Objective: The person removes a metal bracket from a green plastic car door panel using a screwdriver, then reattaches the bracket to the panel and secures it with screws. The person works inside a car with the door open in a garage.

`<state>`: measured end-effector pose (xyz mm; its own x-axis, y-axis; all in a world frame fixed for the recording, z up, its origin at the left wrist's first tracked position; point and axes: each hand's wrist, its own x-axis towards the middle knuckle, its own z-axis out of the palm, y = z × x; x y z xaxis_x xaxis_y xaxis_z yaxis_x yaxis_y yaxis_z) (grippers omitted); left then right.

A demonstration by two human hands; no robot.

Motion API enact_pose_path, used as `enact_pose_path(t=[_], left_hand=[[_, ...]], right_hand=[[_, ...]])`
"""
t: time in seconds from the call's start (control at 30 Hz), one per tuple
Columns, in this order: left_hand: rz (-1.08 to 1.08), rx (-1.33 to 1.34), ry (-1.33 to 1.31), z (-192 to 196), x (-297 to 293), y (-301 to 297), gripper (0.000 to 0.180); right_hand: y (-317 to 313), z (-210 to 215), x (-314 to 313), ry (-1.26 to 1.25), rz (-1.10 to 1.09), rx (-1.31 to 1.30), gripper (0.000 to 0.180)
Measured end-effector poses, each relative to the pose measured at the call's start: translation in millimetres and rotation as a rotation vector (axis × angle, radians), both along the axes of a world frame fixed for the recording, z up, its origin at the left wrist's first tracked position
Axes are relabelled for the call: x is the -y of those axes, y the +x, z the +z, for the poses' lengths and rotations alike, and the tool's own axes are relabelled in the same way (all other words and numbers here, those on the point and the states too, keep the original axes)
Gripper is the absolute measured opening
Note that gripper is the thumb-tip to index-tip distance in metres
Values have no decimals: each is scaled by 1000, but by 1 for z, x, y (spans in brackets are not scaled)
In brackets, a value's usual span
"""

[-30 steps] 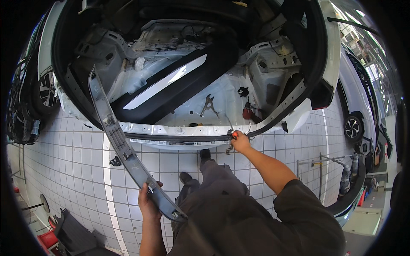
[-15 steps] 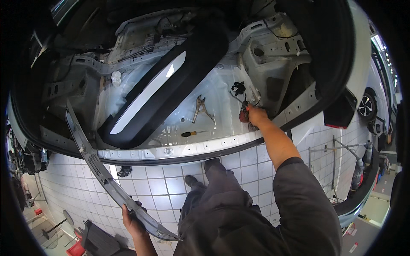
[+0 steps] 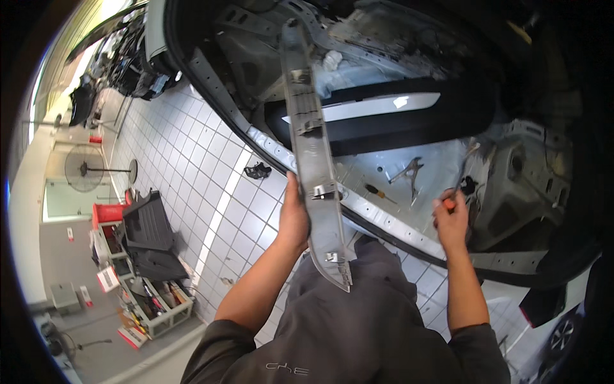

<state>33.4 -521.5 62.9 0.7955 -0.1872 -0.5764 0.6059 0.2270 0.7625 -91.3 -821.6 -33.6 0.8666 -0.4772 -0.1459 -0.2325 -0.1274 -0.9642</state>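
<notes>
My left hand (image 3: 294, 217) is closed around the edge of a long grey trim strip (image 3: 314, 150) with metal clips on its inner side. The strip stands lengthwise in front of me, its far end over the car's open luggage bay. In my right hand (image 3: 451, 221), closed at the bay's right side, is an orange-handled screwdriver (image 3: 449, 203); its tip is hard to make out. A small black part (image 3: 469, 185) lies beside that hand. Locking pliers (image 3: 412, 176) and a yellow-and-black screwdriver (image 3: 374, 190) rest on the bay floor between my hands.
A black panel with a silver band (image 3: 384, 139) lies across the bay. The bay's white sill (image 3: 409, 233) runs in front of me. On the tiled floor at left are a black part (image 3: 258, 171), a tool cart (image 3: 157, 326), a dark panel (image 3: 148, 227) and a fan (image 3: 84, 168).
My view has turned left. The trim strip has come up from low at the left to upright before me in my left hand. My right hand has drawn slightly back, the screwdriver in it.
</notes>
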Motion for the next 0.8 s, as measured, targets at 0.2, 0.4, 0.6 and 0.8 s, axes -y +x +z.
enact_pose_path(t=[0.2,0.4,0.6,0.8], left_hand=[[-20,-59,-305,-10,11,-7,78],[-22,-5,-521,-8,7,-11,77],[142,122,-574,1,0,-21,72],[105,128,-764,24,-22,-12,68]], right_hand=[[56,166,-98,-467,571,336,19],[52,202,-155,-732,582,285,22],[48,228,-197,-890,332,186,35],[40,218,-210,-868,379,127,27]])
